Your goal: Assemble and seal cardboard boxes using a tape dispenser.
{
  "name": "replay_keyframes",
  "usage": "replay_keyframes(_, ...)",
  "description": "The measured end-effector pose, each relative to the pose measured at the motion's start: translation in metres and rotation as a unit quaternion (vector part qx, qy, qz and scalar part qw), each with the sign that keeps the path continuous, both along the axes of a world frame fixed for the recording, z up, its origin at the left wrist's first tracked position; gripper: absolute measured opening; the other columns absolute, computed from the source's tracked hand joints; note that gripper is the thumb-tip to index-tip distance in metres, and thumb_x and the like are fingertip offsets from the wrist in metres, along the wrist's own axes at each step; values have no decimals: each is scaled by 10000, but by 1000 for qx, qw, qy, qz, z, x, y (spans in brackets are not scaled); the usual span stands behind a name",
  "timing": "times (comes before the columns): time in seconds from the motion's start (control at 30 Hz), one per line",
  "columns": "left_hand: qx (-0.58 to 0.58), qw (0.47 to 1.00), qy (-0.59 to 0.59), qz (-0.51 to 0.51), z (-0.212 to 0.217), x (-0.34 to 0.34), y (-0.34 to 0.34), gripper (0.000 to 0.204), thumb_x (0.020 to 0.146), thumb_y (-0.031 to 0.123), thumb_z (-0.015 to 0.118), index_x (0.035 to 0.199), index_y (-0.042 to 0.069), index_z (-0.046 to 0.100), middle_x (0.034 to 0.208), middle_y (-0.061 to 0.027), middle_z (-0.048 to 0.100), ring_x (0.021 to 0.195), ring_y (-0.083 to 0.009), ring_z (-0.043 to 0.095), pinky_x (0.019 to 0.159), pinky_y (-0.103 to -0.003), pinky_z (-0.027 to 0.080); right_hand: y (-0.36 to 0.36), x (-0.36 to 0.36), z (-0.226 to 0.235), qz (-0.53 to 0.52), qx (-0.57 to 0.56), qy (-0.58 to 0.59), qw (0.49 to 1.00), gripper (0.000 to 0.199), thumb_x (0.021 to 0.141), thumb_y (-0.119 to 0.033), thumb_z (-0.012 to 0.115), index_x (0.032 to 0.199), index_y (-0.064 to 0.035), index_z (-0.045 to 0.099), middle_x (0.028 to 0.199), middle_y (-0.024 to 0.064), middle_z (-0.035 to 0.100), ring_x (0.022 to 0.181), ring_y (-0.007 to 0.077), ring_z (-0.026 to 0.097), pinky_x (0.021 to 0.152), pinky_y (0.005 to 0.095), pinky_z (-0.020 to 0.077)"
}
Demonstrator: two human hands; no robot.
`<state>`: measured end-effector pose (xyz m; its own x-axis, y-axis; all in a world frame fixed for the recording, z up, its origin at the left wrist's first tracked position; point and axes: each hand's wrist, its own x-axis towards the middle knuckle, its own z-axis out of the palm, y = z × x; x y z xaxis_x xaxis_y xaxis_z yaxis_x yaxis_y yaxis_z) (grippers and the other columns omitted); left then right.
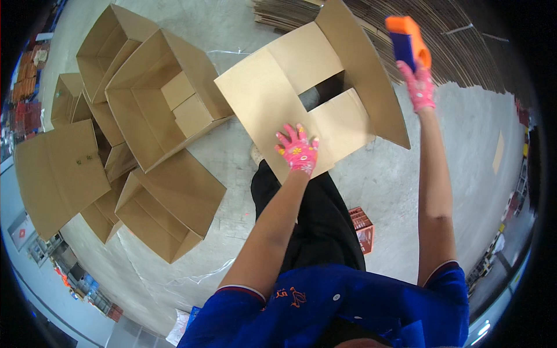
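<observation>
In front of me stands a cardboard box [342, 87]. Three of its flaps are folded inward and its far right flap [362, 69] sticks up. A dark gap shows between the folded flaps. My left hand [297, 149], in a pink flowered glove, lies flat on the near left flap [264, 101] with its fingers spread. Off to the right of the box, my right hand [419, 87], also gloved in pink, is raised and closed around an orange and dark-blue tape dispenser [411, 43]. The dispenser is apart from the box.
Several open cardboard boxes [165, 98] stand clustered on the concrete floor [243, 203] to my left. Stacks of flat cardboard [458, 40] lie beyond the box at the far right. A red plastic crate [362, 229] sits near my legs. Loose clear strapping [200, 278] trails over the floor.
</observation>
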<state>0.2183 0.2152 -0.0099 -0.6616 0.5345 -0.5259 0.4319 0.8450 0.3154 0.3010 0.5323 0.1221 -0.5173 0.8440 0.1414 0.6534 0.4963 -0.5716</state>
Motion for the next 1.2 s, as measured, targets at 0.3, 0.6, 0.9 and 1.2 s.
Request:
replay_keyframes(0.3, 16, 968, 53, -243, -6, -57, -23, 691, 810, 315, 604, 1411, 195, 285, 1476, -118, 235, 1341, -399, 222, 1032, -625, 179, -175, -73, -113, -19, 166, 4, 986, 387, 794, -327, 658, 974, 1, 560, 848, 208, 579, 847, 397, 538, 723, 486, 424)
replay_keyframes(0.6, 69, 977, 195, -56, -31, -210, 49, 892, 753, 615, 565, 1418, 96, 274, 1468, -164, 230, 1339, -433, 188, 1023, -660, 102, -210, -74, -190, -17, 165, -100, 981, 370, 731, -271, 707, 939, 5, 578, 924, 146, 604, 900, 339, 548, 734, 469, 417)
replay_keyframes(0.9, 58, 998, 36, 1, -23, -245, 97, 907, 592, 671, 675, 1245, 80, 459, 1258, -127, 480, 1217, -333, 388, 1026, -656, 57, -136, -148, -146, 70, 136, -89, 984, 324, 765, -333, 690, 885, -51, 585, 808, 89, 602, 835, 278, 561, 668, 433, 402)
replay_keyframes(1.2, 53, 998, 19, 19, -21, -248, 97, 958, 576, 746, 634, 1264, 104, 456, 1286, -117, 461, 1237, -320, 384, 1043, -613, 71, -40, -343, -143, 304, -74, -404, 860, 458, 835, -461, 561, 1128, -109, 564, 1072, 98, 626, 1046, 303, 563, 825, 451, 437)
